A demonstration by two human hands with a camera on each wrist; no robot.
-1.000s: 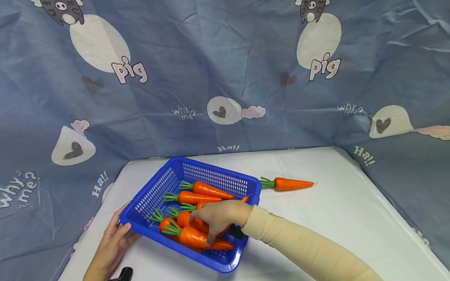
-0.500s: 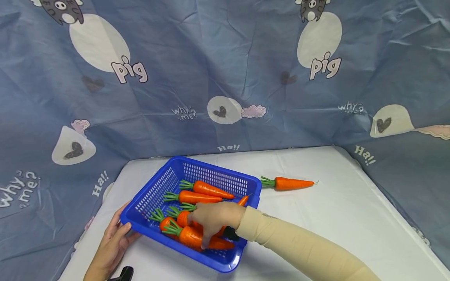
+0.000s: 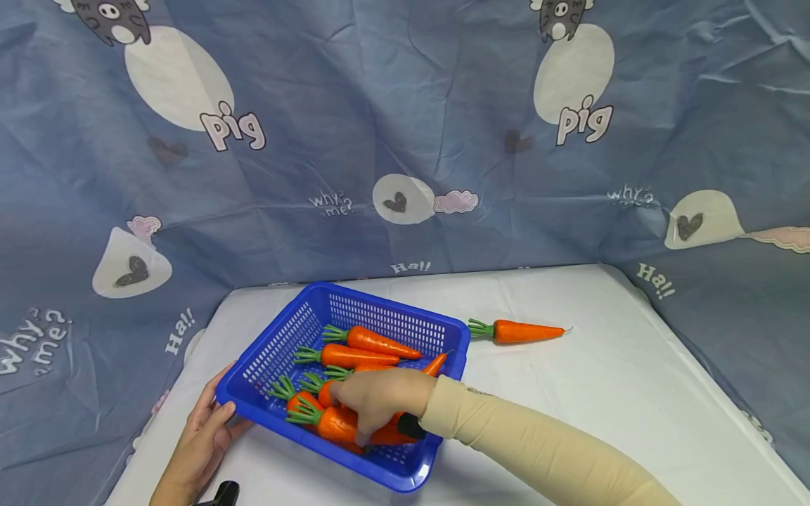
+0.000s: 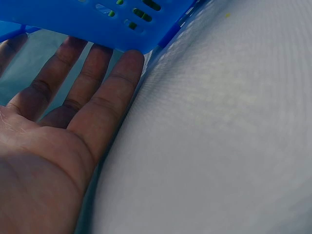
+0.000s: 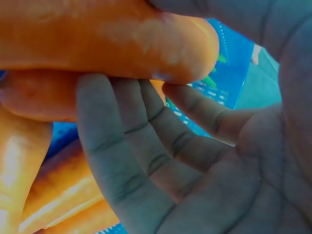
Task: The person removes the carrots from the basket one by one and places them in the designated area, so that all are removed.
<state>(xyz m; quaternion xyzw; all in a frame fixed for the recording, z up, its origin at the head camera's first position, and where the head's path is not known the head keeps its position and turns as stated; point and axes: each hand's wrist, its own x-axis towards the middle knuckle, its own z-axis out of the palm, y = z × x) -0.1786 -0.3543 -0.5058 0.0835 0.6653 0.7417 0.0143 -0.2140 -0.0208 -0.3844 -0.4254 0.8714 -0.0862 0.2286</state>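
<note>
Clamping a carrot (image 3: 335, 424) in a blue basket (image 3: 389, 303) with fingers of the right hand (image 3: 376, 398), touching a basket corner with spread-apart fingers of the left hand (image 3: 201, 439)

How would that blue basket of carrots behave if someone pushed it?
The blue basket would probably slide rather than tip, being broad and low. Its perforated walls suggest it's light for its size, though the rounded carrots inside likely add weight and might roll about.
</note>
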